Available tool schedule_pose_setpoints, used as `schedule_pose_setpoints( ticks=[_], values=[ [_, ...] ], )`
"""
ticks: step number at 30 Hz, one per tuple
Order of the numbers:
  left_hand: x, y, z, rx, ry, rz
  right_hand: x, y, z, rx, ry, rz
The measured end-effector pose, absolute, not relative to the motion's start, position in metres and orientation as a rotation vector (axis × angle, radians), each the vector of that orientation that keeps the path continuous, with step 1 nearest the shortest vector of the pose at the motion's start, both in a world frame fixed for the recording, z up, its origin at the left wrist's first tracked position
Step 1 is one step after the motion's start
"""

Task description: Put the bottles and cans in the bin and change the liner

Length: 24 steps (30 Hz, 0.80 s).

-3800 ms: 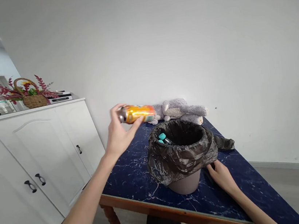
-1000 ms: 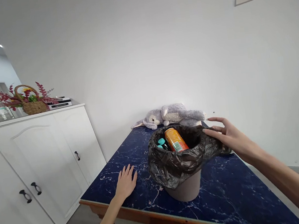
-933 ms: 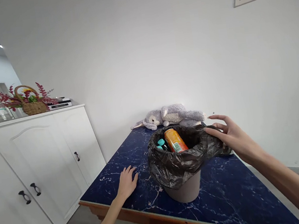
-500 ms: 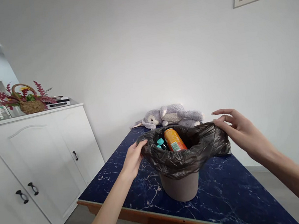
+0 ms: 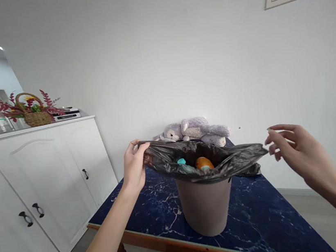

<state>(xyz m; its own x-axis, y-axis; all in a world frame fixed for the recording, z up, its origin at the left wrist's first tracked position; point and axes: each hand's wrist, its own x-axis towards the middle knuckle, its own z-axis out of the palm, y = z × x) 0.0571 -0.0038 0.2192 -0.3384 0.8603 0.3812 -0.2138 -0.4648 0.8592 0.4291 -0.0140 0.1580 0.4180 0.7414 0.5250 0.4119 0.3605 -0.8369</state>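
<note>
Pinched bag (image 5: pixel 237 160) rim at 9 o'clock with left grip (image 5: pixel 134 165) | held right grip (image 5: pixel 295 150) spread open, just off rim at 3 o'clock | found bag lining bin (image 5: pixel 205 208), mid-bench (image 5: pixel 152 194) | judged best raised evenly, both sides pinched

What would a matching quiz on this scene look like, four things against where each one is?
Things
1. orange can
2. plush toy
3. wicker basket
4. left hand

Places
A. on top of the white cabinet
B. pinching the rim of the black bin bag
C. lying at the far end of the blue table
D. down inside the lined bin

Pairs: 1-D, 2-C, 3-A, 4-B
</note>
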Motion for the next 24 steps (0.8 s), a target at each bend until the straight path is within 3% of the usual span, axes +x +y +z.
schedule_pose_setpoints(
  ticks=[5, 9, 13, 18, 21, 24],
  values=[
    [0.048, 0.013, 0.229, 1.342, 1.191, 1.514, 0.436, 0.012, 0.192, -1.404, -1.387, 0.892],
    [0.05, 0.03, 0.239, 1.51, 1.278, 1.306, 0.428, 0.034, 0.211, -1.471, -1.731, 1.064],
    [0.054, 0.036, 0.243, 1.694, 1.175, 1.425, 0.421, 0.044, 0.218, -1.384, -1.89, 0.806],
    [0.047, 0.025, 0.232, 1.875, 1.14, 1.977, 0.425, 0.019, 0.212, -1.271, -1.709, 0.193],
    [0.033, 0.01, 0.216, 1.845, 1.117, 2.122, 0.433, -0.007, 0.193, -1.168, -1.59, 0.134],
    [0.019, -0.012, 0.197, 1.677, 1.054, 2.048, 0.445, -0.03, 0.164, -1.072, -1.492, 0.223]
  ],
)
